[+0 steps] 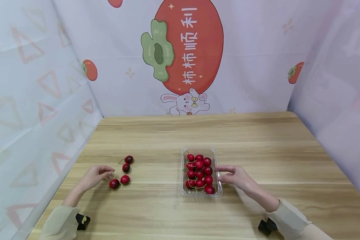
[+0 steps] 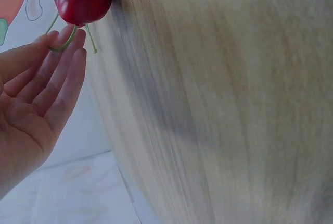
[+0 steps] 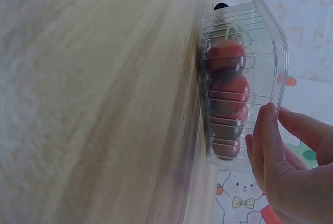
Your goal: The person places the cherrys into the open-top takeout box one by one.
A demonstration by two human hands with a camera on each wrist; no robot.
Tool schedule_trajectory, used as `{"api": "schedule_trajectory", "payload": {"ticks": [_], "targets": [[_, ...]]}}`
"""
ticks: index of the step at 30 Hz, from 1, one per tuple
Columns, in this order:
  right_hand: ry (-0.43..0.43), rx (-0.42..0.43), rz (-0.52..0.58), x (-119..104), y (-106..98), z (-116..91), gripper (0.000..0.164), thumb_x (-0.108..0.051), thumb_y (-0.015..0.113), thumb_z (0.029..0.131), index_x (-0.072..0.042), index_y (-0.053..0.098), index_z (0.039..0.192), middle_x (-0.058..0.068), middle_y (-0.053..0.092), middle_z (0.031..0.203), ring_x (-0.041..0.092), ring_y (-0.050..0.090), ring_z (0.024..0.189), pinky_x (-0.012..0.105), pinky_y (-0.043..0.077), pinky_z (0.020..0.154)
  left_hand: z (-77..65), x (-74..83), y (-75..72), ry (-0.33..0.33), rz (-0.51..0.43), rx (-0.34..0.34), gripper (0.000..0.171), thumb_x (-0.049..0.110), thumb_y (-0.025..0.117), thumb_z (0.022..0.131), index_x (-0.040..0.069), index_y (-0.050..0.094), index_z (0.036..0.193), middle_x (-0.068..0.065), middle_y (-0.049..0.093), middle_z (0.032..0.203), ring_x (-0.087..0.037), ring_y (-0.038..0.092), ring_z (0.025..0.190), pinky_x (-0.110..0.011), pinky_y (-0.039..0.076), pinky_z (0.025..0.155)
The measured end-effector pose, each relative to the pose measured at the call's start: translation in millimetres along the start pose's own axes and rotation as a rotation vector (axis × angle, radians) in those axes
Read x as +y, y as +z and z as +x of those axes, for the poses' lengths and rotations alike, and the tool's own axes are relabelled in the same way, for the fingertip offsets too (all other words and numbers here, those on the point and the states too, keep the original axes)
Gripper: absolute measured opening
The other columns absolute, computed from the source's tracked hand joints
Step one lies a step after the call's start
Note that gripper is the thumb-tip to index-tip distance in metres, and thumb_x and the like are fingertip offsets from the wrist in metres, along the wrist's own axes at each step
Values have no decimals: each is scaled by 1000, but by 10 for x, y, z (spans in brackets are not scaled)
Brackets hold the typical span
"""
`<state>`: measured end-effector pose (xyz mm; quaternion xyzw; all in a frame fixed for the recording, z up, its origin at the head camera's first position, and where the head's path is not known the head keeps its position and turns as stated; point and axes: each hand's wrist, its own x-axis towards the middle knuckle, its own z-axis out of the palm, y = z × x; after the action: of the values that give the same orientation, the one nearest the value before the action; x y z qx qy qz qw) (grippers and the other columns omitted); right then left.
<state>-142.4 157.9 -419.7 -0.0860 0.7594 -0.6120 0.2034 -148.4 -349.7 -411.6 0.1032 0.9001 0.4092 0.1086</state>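
Observation:
At the left of the head view, my left hand [image 1: 96,177] pinches the thin stem of a dark red cherry [image 1: 114,183] between thumb and fingertips. In the left wrist view the green stem [image 2: 66,42] curves down to the thumb tip, below the glossy fruit. Three more cherries sit close by: one beside it [image 1: 125,180], two farther back [image 1: 126,167]. My right hand [image 1: 234,176] holds the right rim of a clear plastic box [image 1: 201,150], thumb and fingers on either side of the rim. Inside the box, red cherries [image 1: 199,173] with stems lie in rows.
Both are on a wood-grain table [image 1: 156,210]. A printed cloth [image 1: 252,83] with a large persimmon and a rabbit hangs behind the table, and cloth walls stand along both sides. A black device [image 1: 82,221] is strapped at the left wrist, another [image 1: 267,226] at the right.

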Motion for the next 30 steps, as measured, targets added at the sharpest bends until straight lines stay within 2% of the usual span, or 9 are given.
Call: {"api": "schedule_trajectory", "payload": {"ticks": [14, 20, 30], "targets": [[-2, -3, 4, 9, 9, 6, 51, -13, 65, 79, 9, 46, 122, 25, 47, 123, 21, 61, 92, 29, 47, 82, -20, 40, 12, 22, -50, 3, 23, 1, 48, 89, -18, 53, 101, -20, 63, 84, -15, 62, 72, -26, 52, 61], [1, -12, 13, 11, 3, 1, 51, -12, 64, 80, 10, 46, 122, 25, 46, 124, 20, 61, 92, 28, 47, 81, -47, 107, 41, 47, -67, -5, 24, 2, 48, 89, -18, 52, 102, -22, 62, 86, -18, 63, 73, -28, 52, 62], [-9, -15, -5, 16, -11, 21, 49, -12, 62, 81, 11, 45, 122, 26, 48, 121, 15, 62, 89, 28, 48, 80, -4, 233, 98, 73, -131, 23, 26, 3, 47, 90, -18, 51, 104, -23, 62, 86, -13, 63, 73, -31, 52, 65]]}}
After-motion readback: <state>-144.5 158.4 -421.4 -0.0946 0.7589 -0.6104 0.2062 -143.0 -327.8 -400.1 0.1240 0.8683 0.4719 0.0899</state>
